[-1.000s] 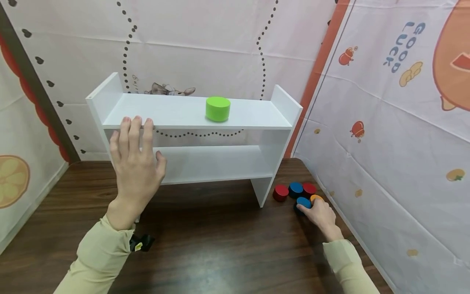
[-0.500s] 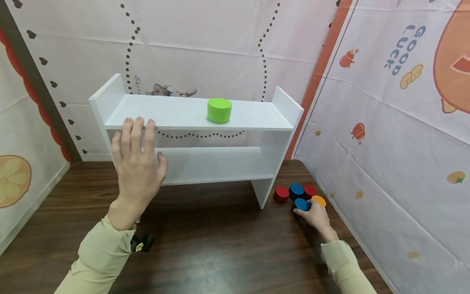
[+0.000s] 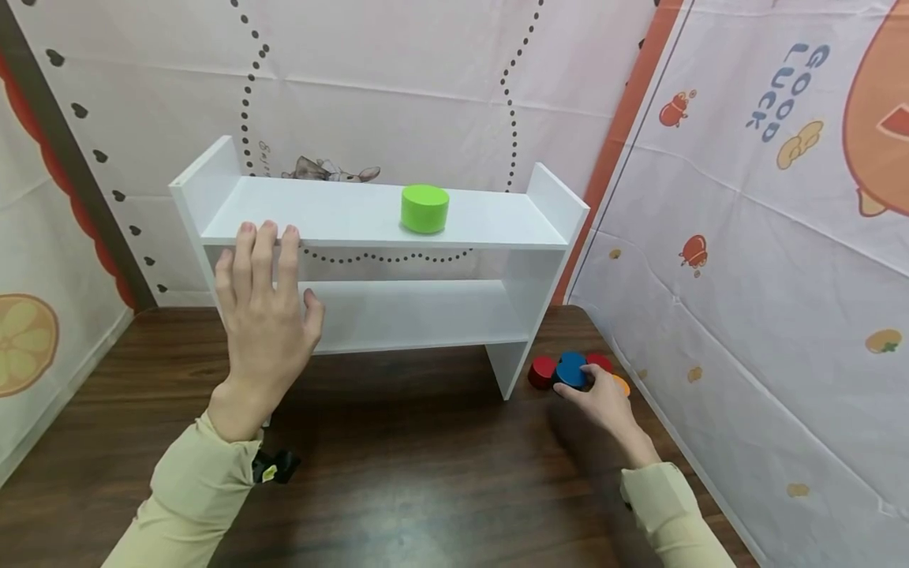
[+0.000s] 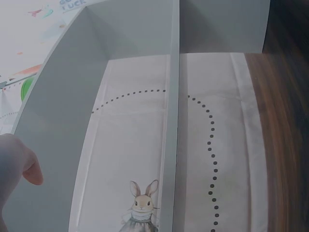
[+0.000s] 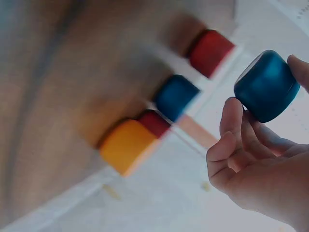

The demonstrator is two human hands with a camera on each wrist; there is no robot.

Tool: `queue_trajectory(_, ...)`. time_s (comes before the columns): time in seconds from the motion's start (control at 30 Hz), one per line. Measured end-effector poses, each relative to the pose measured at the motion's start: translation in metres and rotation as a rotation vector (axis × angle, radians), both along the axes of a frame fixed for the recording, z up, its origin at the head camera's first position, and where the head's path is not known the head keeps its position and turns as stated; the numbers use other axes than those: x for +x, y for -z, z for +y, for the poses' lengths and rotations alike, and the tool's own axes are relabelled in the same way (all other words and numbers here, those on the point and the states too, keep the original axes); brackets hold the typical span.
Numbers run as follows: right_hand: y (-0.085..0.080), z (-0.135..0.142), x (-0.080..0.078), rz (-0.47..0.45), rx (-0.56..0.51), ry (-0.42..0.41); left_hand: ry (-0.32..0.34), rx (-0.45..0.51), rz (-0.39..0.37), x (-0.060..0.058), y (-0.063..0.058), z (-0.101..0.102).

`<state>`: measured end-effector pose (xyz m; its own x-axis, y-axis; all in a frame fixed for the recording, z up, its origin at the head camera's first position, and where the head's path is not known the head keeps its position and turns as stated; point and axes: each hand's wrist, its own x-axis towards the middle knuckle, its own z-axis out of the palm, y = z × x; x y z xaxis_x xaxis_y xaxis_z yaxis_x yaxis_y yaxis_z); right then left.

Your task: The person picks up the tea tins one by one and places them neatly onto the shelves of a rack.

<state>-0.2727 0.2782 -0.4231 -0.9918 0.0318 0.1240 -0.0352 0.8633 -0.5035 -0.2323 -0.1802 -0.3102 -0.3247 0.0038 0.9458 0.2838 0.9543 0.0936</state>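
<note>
A blue cylindrical block (image 5: 268, 87) is pinched between the thumb and fingers of my right hand (image 3: 604, 400), and the right wrist view shows it raised off the table. Straight-fingered, my left hand (image 3: 266, 319) has its fingertips at the front edge of the white two-tier shelf (image 3: 341, 213), near its left end. On the shelf's upper board sits a bright green cylindrical block (image 3: 424, 210). Beside the right hand stand an orange block (image 5: 129, 145), a second blue block (image 5: 176, 96) and two red blocks, one red block (image 5: 211, 53) nearest the shelf.
The shelf stands on a dark wood table (image 3: 398, 473), its lower board (image 3: 412, 315) bare. A printed cloth wall (image 3: 746, 260) rises close along the right side, and another cloth (image 3: 390, 79) hangs behind the shelf.
My right hand has gripped the nearer blue block, lifted it from the table and carried it slightly left. The left hand has stayed at the shelf edge.
</note>
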Motion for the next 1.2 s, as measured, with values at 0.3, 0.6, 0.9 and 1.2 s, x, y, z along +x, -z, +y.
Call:
queue_trajectory(0.3, -0.041, -0.018, 0.007, 0.129, -0.041, -0.052, 0.018, 0.0, -0.001, -0.002, -0.001, 0.0)
queue_trajectory(0.6, -0.085, -0.033, 0.013, 0.223, -0.062, -0.133, 0.014, -0.004, 0.002, -0.003, -0.002, 0.0)
queue_trajectory(0.9, -0.128, -0.049, 0.019, 0.311, -0.071, -0.222, 0.014, -0.006, -0.017, -0.002, -0.002, -0.001)
queue_trajectory(1.2, -0.173, -0.07, 0.022, 0.402, -0.076, -0.266, 0.007, -0.002, -0.02, 0.0, 0.0, -0.001)
